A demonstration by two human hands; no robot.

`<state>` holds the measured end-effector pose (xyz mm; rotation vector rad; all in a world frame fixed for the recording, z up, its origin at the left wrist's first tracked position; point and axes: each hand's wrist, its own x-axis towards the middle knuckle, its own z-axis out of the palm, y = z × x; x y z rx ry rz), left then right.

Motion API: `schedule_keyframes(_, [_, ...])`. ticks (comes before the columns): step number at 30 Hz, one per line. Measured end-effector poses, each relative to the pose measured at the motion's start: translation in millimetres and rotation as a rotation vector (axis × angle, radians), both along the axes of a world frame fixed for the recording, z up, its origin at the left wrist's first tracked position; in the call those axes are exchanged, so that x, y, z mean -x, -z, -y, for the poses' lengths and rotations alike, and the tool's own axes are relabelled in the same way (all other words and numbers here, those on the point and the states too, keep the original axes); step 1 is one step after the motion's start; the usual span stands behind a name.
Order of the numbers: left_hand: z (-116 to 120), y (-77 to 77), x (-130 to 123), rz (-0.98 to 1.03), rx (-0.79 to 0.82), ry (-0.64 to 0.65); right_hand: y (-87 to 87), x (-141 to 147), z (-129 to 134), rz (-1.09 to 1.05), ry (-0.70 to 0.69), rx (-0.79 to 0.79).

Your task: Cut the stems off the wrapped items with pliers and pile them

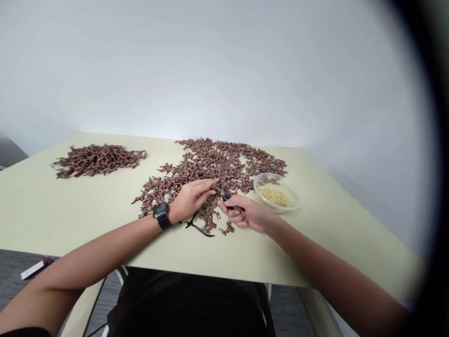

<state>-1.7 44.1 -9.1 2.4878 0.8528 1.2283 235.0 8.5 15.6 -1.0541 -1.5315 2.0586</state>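
My left hand [191, 199], with a black smartwatch [162, 215] on the wrist, rests over a wide spread of reddish-brown dried sprigs [213, 164]. Its fingers lie close together, and whether they pinch a sprig is too small to tell. My right hand [242, 214] is shut on small black-handled snips [224, 195], whose metal tips point up and left toward my left fingertips. A thin black cord [198, 228] lies on the table just below my left hand.
A separate heap of the same reddish-brown material [98, 160] lies at the far left of the pale yellow-green table [70, 215]. To the right stands a clear plastic bowl [277, 193] holding pale yellow bits. A white wall rises behind the table, and a white-and-red object [35, 269] lies on the grey floor.
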Motion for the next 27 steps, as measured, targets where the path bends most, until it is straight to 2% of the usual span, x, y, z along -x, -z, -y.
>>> schedule_keyframes(1, [0, -0.5, 0, 0.005, 0.054, -0.018, 1.8, 1, 0, 0.066, 0.044, -0.135])
schedule_keyframes(5, [0, -3.2, 0, 0.077, 0.294, -0.032, 9.8, 6, -2, 0.428, 0.250, -0.835])
schedule_keyframes(8, [-1, -2.7, 1, 0.124, 0.416, 0.027, 13.5, 5, -3, 0.582, 0.286, -1.056])
schedule_keyframes(12, [-3, -0.9, 2, 0.091, 0.439, 0.071, 16.3, 3, -5, 0.655, 0.273, -1.205])
schedule_keyframes(17, [-1, -4.6, 3, 0.021, 0.385, 0.097, 18.0, 3, -4, 0.704, 0.252, -1.288])
schedule_keyframes(23, [3, -6.4, 1, 0.031, 0.399, 0.143, 18.5, 2, -5, 0.735, 0.249, -1.284])
schedule_keyframes(27, [4, -3.4, -2, 0.086, 0.475, 0.175, 18.1, 2, -5, 0.693, 0.255, -1.235])
